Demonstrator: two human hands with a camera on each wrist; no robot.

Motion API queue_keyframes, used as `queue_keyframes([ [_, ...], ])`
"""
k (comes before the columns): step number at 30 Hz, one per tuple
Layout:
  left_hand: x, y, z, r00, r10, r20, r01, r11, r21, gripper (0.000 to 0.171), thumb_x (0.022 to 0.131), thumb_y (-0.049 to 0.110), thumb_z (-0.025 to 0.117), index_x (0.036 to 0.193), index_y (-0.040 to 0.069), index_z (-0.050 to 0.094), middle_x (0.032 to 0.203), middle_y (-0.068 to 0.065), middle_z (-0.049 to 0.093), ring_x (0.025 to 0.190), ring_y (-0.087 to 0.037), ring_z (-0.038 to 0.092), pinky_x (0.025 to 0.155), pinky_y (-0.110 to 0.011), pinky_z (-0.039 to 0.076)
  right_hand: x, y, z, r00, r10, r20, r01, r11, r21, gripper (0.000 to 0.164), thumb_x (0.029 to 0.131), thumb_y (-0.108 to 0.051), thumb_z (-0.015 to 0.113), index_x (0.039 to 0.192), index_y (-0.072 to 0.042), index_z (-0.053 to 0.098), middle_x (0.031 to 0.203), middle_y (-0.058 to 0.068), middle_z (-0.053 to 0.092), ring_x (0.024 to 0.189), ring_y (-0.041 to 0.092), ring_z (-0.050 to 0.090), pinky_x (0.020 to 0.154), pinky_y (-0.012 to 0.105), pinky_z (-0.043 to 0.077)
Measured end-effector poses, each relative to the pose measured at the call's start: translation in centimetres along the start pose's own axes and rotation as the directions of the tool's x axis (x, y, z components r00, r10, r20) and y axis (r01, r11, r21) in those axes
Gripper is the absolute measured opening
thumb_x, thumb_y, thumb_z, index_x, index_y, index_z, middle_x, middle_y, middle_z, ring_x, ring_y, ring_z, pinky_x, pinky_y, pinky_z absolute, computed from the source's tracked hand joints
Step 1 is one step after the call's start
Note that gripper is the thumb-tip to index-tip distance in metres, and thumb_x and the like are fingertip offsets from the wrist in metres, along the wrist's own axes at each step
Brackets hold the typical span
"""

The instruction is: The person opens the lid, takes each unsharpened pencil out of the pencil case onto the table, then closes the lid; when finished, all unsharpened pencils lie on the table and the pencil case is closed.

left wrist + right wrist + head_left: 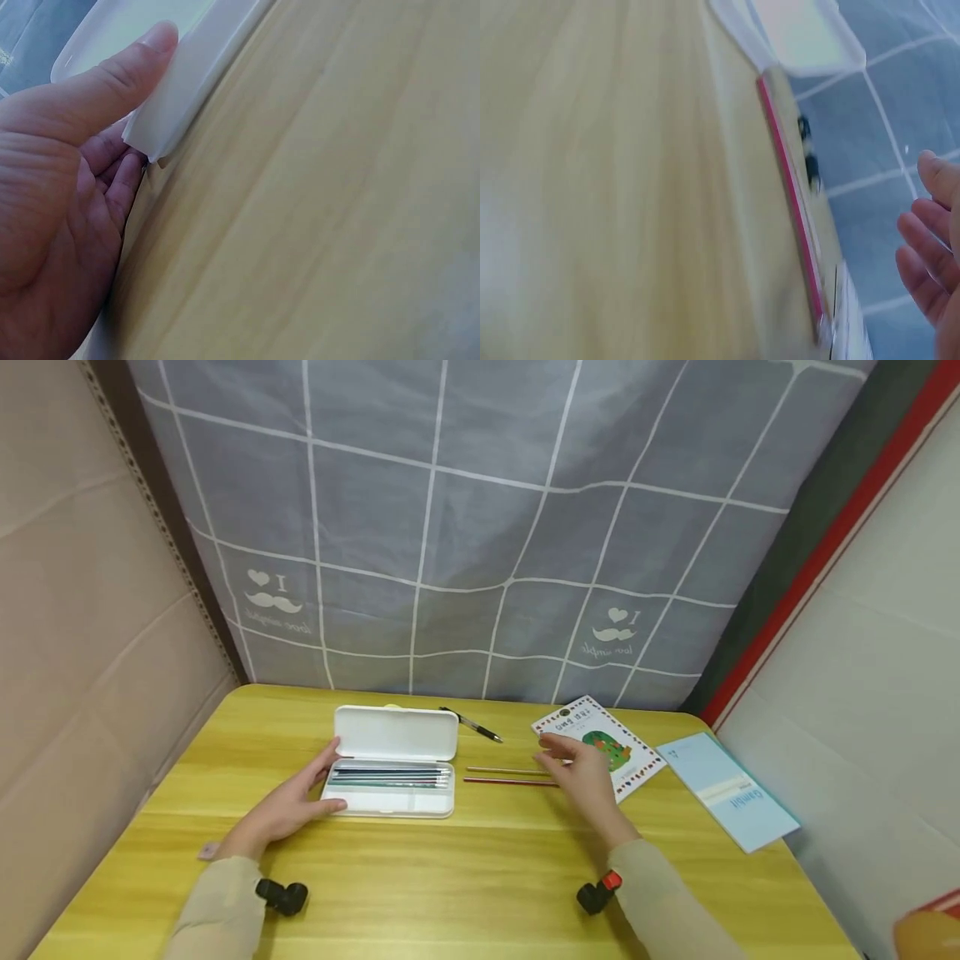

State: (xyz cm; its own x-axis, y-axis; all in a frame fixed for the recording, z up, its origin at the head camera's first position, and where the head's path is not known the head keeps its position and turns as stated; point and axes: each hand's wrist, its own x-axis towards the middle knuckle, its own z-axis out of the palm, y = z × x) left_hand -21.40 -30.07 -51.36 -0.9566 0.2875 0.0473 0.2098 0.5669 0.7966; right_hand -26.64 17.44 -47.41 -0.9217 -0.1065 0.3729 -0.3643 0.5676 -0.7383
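Note:
A white pencil case (367,803) lies with its lid up on the yellow wooden table, and several pencils (390,777) rest inside it. My left hand (288,802) grips the case's left end, thumb over the front part and fingers at the side; the left wrist view shows the thumb (124,79) on the case's edge. To the right of the case lie a red pencil (506,782) and a golden-tan pencil (498,770), side by side. Above their right ends hovers my right hand (581,777), holding nothing, its fingers loosely bent in the right wrist view.
A black pen (480,728) lies behind the pencils. A white booklet (633,764) with a green picture sits beneath and beyond my right hand. Farther right is a light-blue notebook (720,785). A small pale piece (207,851) lies by my left wrist. A grey gridded curtain (465,527) hangs behind the table.

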Motion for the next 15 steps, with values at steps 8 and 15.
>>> queue_keyframes([
  [8,-0.4,0.3,0.0,0.999,-0.045,-0.005,0.045,0.999,-0.01,0.103,0.096,0.029,0.078,0.17,0.023,0.006,0.165,-0.029,0.03,0.149,-0.052,0.032,0.119,-0.07,0.022,1.8,-3.4,4.4,0.992,-0.063,0.109,0.057,0.997,0.059,0.021,0.091,-0.013,0.083,0.111,-0.008,0.081,0.105,0.008,0.08,0.093,0.018,0.076,0.074,0.029,0.061],
  [15,0.0,0.2,-0.1,0.999,-0.053,0.002,0.053,0.999,0.012,0.103,0.096,0.034,0.077,0.17,0.027,0.006,0.166,-0.028,0.028,0.15,-0.051,0.032,0.119,-0.07,0.021,1.8,-4.7,7.5,0.978,-0.025,0.208,0.026,1.0,-0.001,0.024,0.09,-0.017,0.084,0.112,-0.008,0.081,0.104,0.002,0.08,0.088,0.014,0.072,0.076,0.031,0.059],
])
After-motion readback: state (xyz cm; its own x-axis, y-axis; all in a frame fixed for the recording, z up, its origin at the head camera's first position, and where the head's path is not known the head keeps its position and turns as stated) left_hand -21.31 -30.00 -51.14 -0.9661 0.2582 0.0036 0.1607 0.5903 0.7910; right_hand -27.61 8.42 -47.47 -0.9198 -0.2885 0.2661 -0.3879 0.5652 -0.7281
